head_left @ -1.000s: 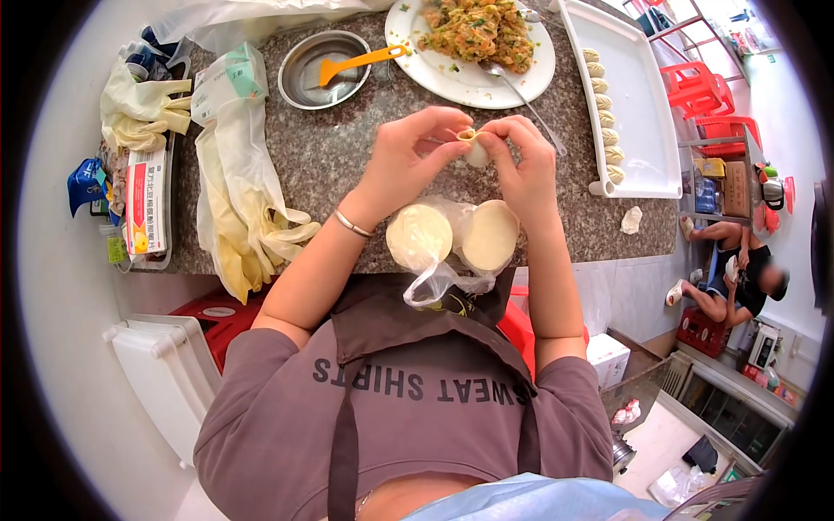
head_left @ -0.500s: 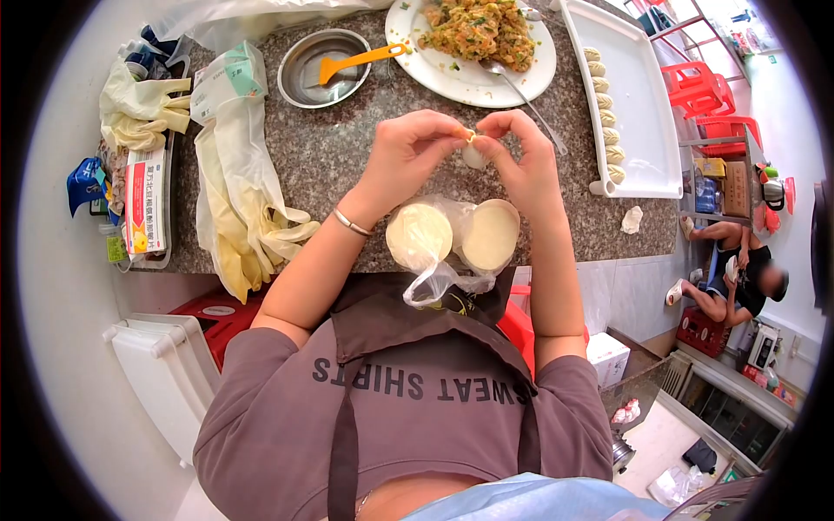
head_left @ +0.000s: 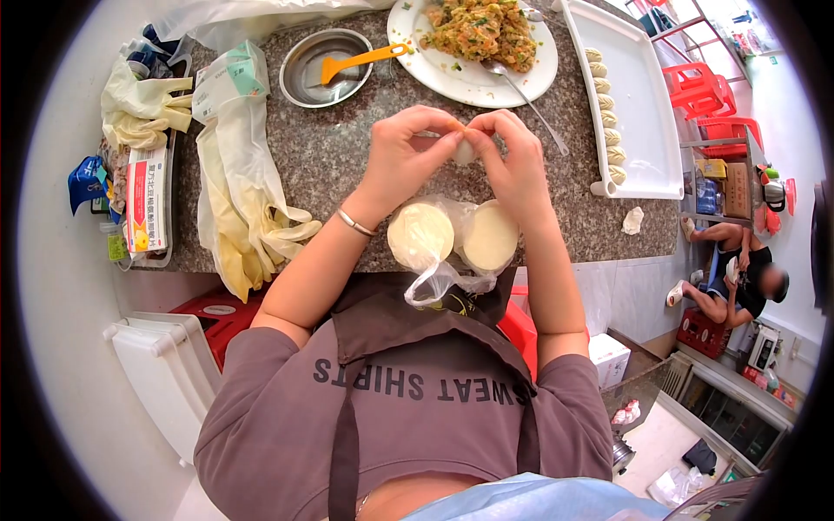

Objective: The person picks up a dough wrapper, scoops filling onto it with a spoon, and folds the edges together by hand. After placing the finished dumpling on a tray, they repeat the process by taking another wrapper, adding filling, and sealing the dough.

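Above the counter, my left hand [head_left: 413,148] and my right hand [head_left: 506,156] meet fingertip to fingertip, pinching a small pale dumpling [head_left: 465,154]. Most of the dumpling is hidden by my fingers; its lower part shows beneath them. Closer to my body lie two stacks of round dumpling wrappers, the left stack [head_left: 420,233] partly under a clear plastic bag [head_left: 432,283] and the right stack [head_left: 491,236] beside my right forearm. Beyond my hands is a white plate [head_left: 452,88] of minced filling [head_left: 483,31], with a metal spoon [head_left: 526,95] resting on it.
A white tray [head_left: 647,113] with a row of pleated dumplings [head_left: 606,102] stands at the right. A metal bowl [head_left: 300,76] holds an orange-handled scraper [head_left: 363,61]. Plastic gloves [head_left: 239,208] lie at left. A dough scrap [head_left: 632,220] is near the counter's edge. Another person [head_left: 738,278] sits far right.
My fingertips have come closer together over the dumpling, covering its top edge. My right hand has shifted slightly left. The bowl, plate and tray stay in place.
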`<state>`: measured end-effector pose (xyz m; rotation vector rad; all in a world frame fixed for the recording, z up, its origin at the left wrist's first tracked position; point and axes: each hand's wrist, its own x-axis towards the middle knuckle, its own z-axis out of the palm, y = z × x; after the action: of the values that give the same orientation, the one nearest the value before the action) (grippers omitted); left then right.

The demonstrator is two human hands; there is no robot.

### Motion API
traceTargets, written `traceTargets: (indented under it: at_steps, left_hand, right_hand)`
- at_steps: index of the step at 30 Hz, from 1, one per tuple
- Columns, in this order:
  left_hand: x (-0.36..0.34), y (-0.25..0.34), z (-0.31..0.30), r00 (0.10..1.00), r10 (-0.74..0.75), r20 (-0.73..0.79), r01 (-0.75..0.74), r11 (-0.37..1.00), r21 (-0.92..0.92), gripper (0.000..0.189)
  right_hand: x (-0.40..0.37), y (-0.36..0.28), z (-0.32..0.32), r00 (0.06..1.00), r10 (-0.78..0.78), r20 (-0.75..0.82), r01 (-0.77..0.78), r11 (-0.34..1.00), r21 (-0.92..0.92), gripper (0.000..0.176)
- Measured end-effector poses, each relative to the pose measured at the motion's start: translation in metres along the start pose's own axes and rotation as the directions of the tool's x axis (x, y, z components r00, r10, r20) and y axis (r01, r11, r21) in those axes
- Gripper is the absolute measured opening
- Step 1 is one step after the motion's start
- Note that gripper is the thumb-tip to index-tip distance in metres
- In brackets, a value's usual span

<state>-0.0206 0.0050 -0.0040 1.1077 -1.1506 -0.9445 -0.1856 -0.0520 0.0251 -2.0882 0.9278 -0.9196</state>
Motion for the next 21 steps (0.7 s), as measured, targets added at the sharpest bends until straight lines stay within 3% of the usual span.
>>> traceTargets:
  at_steps: [2,4,6,7,9,16,21]
  left_hand:
    - [0.0,0.001,0.001,0.999,-0.045,0.005,0.045,0.996,-0.075,0.014]
    - [0.002,0.001,0.001,0.996,-0.088,0.011,0.088,0.985,-0.15,0.015]
    - [0.005,-0.002,0.0,0.978,-0.2,0.06,0.203,0.845,-0.495,0.015]
    - [0.005,-0.003,-0.002,0.978,-0.201,0.058,0.203,0.845,-0.495,0.015]
    - [0.005,-0.004,-0.006,0.916,-0.329,0.229,0.392,0.62,-0.68,0.013]
    - [0.005,-0.007,-0.007,0.919,-0.31,0.243,0.386,0.593,-0.707,0.011]
    - [0.005,-0.007,-0.009,0.935,-0.276,0.223,0.354,0.668,-0.655,0.013]
  right_hand:
    - [0.001,0.001,0.001,1.0,0.001,0.002,-0.001,1.0,-0.015,0.011]
    - [0.001,0.0,0.003,0.995,0.096,-0.02,-0.092,0.983,0.156,0.011]
    - [0.005,-0.003,0.003,0.995,0.096,-0.02,-0.091,0.981,0.171,0.011]
    - [0.006,-0.005,0.003,0.995,0.099,-0.02,-0.093,0.979,0.184,0.011]
    - [0.007,-0.006,0.005,0.994,0.113,0.0,-0.111,0.974,0.198,0.011]
    - [0.01,-0.009,0.008,0.993,0.111,-0.03,-0.104,0.979,0.177,0.012]
    - [0.011,-0.006,0.007,0.998,0.043,-0.034,-0.04,0.996,0.082,0.013]
